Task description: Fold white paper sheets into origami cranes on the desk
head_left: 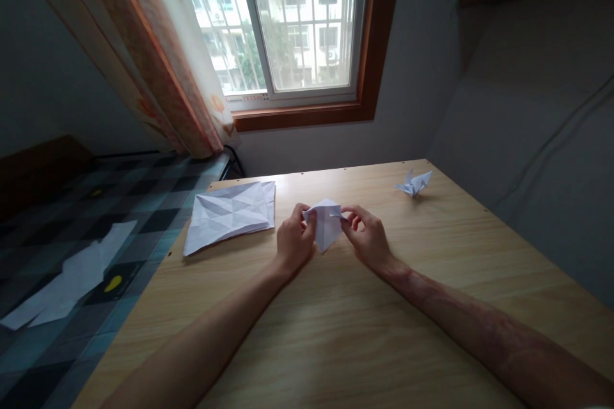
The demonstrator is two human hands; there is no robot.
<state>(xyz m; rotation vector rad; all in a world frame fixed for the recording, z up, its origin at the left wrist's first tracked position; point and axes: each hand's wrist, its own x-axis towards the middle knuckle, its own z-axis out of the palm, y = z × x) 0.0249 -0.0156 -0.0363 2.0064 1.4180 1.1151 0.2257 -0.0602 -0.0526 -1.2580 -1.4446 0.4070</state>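
A small folded paper point(326, 233) is held up between the fingers of both hands, over the pale wooden table point(307, 339); whether its lower tip is rested on the wood cannot be told. Its left side is gripped by the left hand point(295, 239), with the thumb laid on the near face. Its right corner is pinched between the thumb and fingertips of the right hand point(367, 235).

Just left of the left fingers, creased white sheets point(233, 212) are laid in a pile. Beyond the right fingers and to their right, a folded paper bird point(415, 184) is set near the table's far edge. Well to the left of the fingers, loose paper pieces point(79, 278) are spread on a checked bed cover point(144, 198). Past the fingers, a window point(307, 25) is framed in brown wood.
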